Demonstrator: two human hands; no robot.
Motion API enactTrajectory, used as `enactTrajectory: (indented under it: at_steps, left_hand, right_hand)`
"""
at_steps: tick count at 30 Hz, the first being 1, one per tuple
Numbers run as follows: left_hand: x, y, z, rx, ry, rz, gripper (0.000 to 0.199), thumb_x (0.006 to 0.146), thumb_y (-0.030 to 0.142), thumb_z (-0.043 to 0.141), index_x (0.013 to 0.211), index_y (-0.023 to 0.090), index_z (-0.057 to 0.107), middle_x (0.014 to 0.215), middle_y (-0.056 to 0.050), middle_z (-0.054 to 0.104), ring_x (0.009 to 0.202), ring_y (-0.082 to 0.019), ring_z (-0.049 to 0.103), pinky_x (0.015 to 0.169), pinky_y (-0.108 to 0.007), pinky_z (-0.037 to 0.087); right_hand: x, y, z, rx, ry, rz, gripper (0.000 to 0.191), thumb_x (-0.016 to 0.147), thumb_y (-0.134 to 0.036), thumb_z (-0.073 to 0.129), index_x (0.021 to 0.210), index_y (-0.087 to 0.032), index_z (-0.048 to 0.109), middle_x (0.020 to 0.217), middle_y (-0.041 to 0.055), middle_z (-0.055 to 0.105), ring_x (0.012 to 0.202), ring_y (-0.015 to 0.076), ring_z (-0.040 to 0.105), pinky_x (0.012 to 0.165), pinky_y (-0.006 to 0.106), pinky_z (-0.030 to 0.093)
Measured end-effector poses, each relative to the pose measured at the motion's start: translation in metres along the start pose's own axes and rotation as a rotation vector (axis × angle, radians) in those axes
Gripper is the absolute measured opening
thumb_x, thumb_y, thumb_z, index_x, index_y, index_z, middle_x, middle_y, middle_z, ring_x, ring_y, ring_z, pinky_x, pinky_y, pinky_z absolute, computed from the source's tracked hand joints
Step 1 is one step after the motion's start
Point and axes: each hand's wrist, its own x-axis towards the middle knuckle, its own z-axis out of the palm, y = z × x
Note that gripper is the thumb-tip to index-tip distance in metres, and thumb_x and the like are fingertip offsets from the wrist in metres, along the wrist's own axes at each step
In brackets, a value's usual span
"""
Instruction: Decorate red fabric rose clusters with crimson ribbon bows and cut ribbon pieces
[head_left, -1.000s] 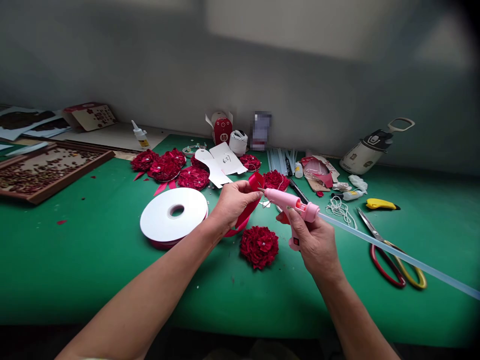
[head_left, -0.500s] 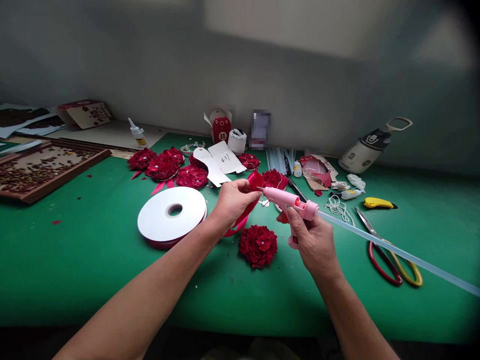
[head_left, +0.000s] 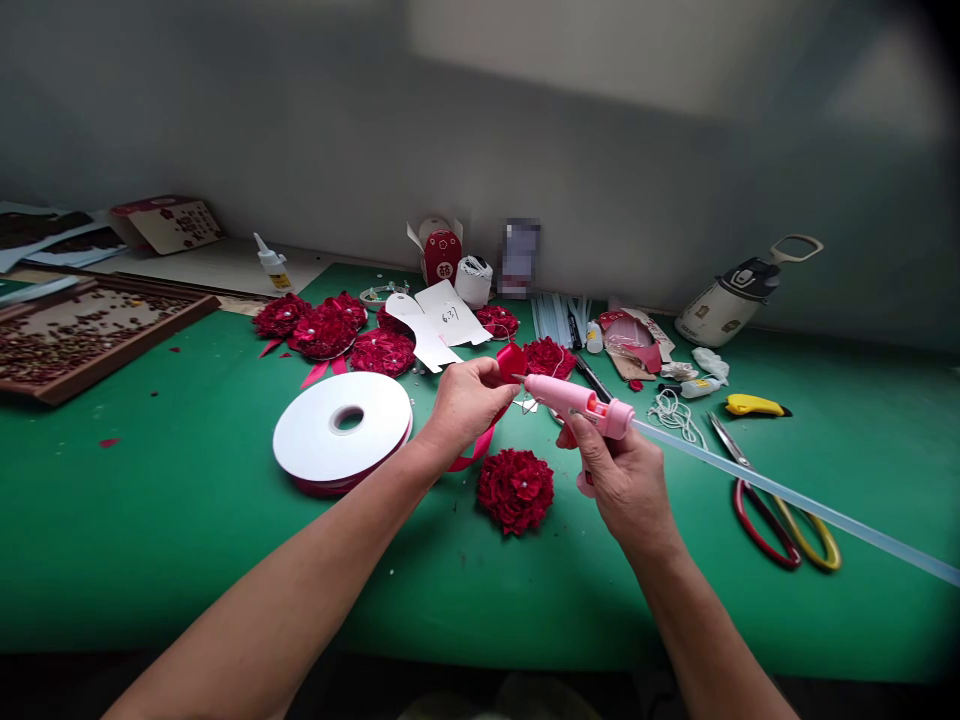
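Note:
Pinched in my left hand (head_left: 471, 402) is a red ribbon (head_left: 511, 361), its end standing up past the fingertips and a loop of it hanging below. My right hand (head_left: 626, 480) is wrapped round the handle of a pink hot glue gun (head_left: 574, 395). The gun's metal nozzle points left, at or very near the ribbon by my left thumb; whether they touch I cannot tell. From the gun's rear a long pale glue stick (head_left: 795, 508) runs out to the right. Below the hands lies a dark red fabric flower (head_left: 516, 491) with a pearl-like centre.
Left of my hands lies a white ribbon spool (head_left: 300, 430). More red flowers (head_left: 324, 330) and white card pieces (head_left: 452, 315) sit behind. Scissors (head_left: 750, 485), a yellow cutter (head_left: 754, 405), white cord (head_left: 675, 415) and a bottle (head_left: 716, 305) are at right; a brown tray (head_left: 112, 355) is far left.
Very little differs. The whole view has shifted slightly; my hands keep the ribbon and the glue gun in nearly the same pose.

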Motion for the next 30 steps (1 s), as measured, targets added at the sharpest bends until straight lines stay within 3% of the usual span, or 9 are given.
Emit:
enactTrajectory:
  at_steps: [8,14,30]
  left_hand:
    - [0.0,-0.0009,-0.0005,0.146,0.005,0.058,0.019,0.065,0.027,0.068,0.079,0.015,0.068,0.073,-0.004,0.067,0.07,-0.017,0.058,0.063,-0.026,0.044]
    - [-0.0012,0.0022,-0.0002,0.167,0.006,0.071,0.018,0.066,0.028,0.066,0.076,0.014,0.067,0.071,-0.003,0.066,0.066,-0.016,0.057,0.059,-0.025,0.042]
    - [-0.0022,0.0047,0.0,0.193,0.005,0.053,0.019,0.067,0.03,0.066,0.076,0.014,0.066,0.072,-0.004,0.066,0.067,-0.016,0.058,0.06,-0.025,0.043]
  right_hand:
    - [-0.0006,-0.0003,0.0005,-0.021,0.006,-0.015,0.033,0.084,-0.044,0.057,0.074,-0.013,0.063,0.065,0.0018,0.057,0.043,0.0072,0.039,0.039,0.023,0.035]
    - [-0.0006,0.0006,0.0011,-0.059,0.002,-0.028,0.034,0.085,-0.044,0.056,0.068,-0.014,0.058,0.06,-0.0009,0.05,0.042,0.0061,0.035,0.039,0.023,0.032]
    - [-0.0008,0.0041,-0.0001,-0.086,0.015,-0.039,0.035,0.084,-0.046,0.055,0.069,-0.015,0.058,0.061,-0.0007,0.05,0.044,0.007,0.035,0.041,0.024,0.031]
